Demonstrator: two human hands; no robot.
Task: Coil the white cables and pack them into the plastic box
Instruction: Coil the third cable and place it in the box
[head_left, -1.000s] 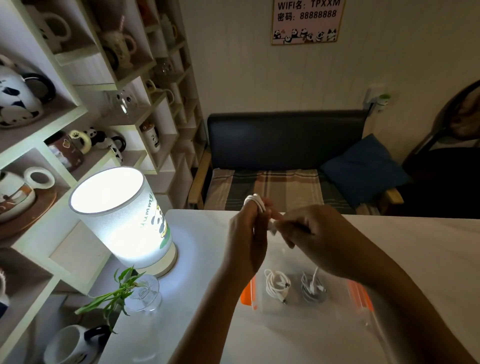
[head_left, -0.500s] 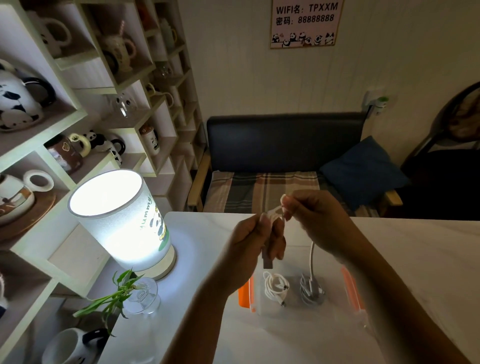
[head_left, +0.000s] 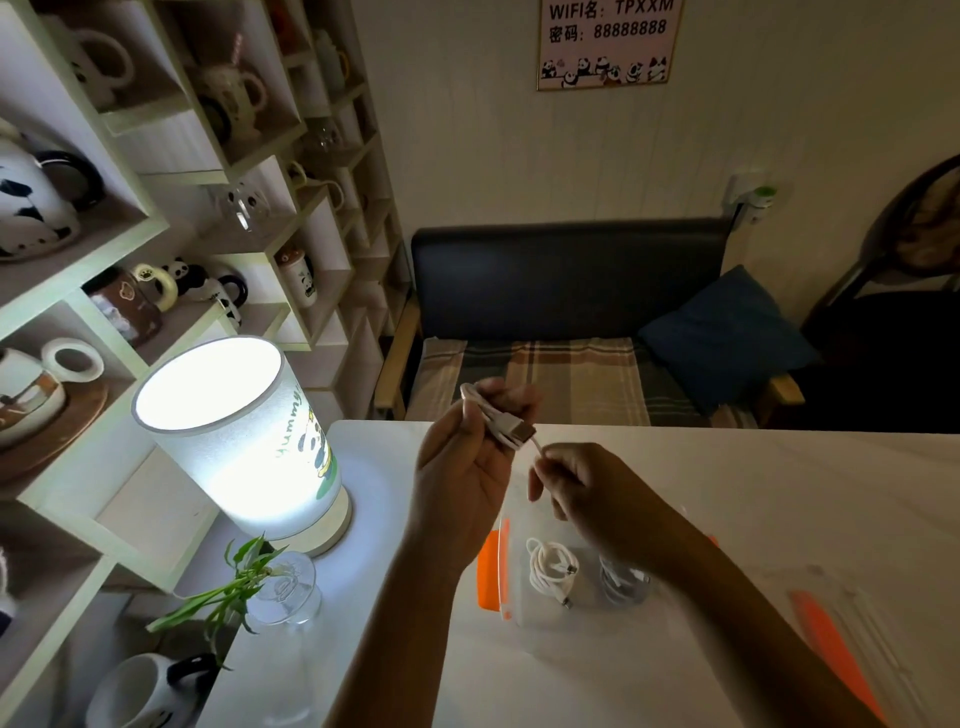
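Note:
My left hand (head_left: 470, 467) grips a small bundle of white cable (head_left: 493, 418) above the table, loops wound round the fingers and a USB plug sticking out to the right. My right hand (head_left: 576, 483) pinches the thin loose strand just below that plug. Under my hands sits the clear plastic box (head_left: 506, 597) with orange latches. Inside it lie a coiled white cable (head_left: 550, 569) and a second coil (head_left: 621, 584), partly hidden by my right forearm.
A lit cylindrical lamp (head_left: 234, 436) stands at the table's left. In front of it is a glass vase with a green sprig (head_left: 280, 587). The box's clear lid with orange trim (head_left: 841, 654) lies at the right. Shelves of mugs fill the left; a bench sits behind the table.
My right hand has dropped from above the bundle to below the plug, pulling the strand down. The dangling length over the box is gone from view, and the plug now points right.

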